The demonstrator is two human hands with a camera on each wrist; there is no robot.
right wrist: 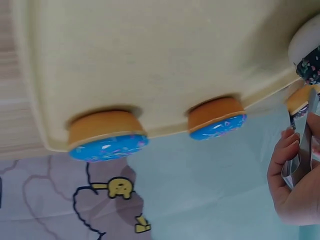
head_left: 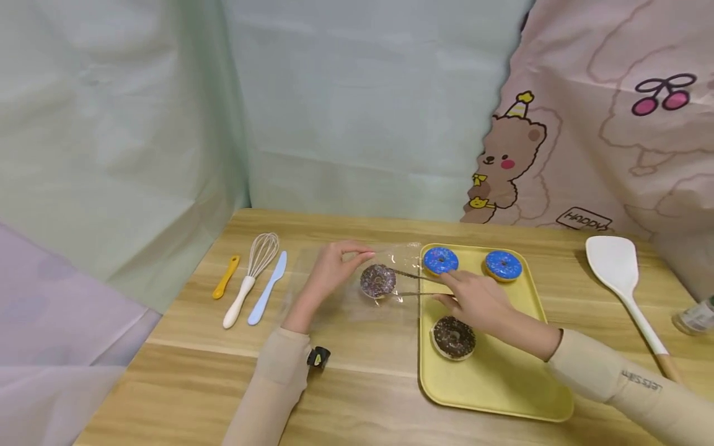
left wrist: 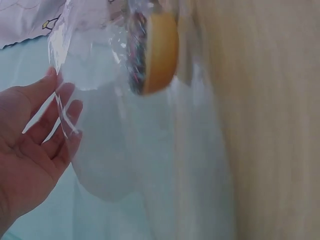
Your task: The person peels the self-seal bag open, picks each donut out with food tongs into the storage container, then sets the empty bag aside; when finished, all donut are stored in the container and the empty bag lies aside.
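The right hand point(head_left: 474, 300) grips thin metal tongs point(head_left: 415, 284) clamping a chocolate sprinkled doughnut point(head_left: 377, 280); at nine o'clock, the left hand point(head_left: 331, 269) pinches a clear plastic bag point(head_left: 357, 279).

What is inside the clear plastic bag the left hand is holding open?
One chocolate sprinkled donut sits inside the clear bag, gripped by metal tongs in the right hand. The left hand pinches the bag's upper edge. The donut's underside is hidden.

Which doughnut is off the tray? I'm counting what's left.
The chocolate doughnut in the clear bag, gripped by tongs; the others sit on the yellow tray.
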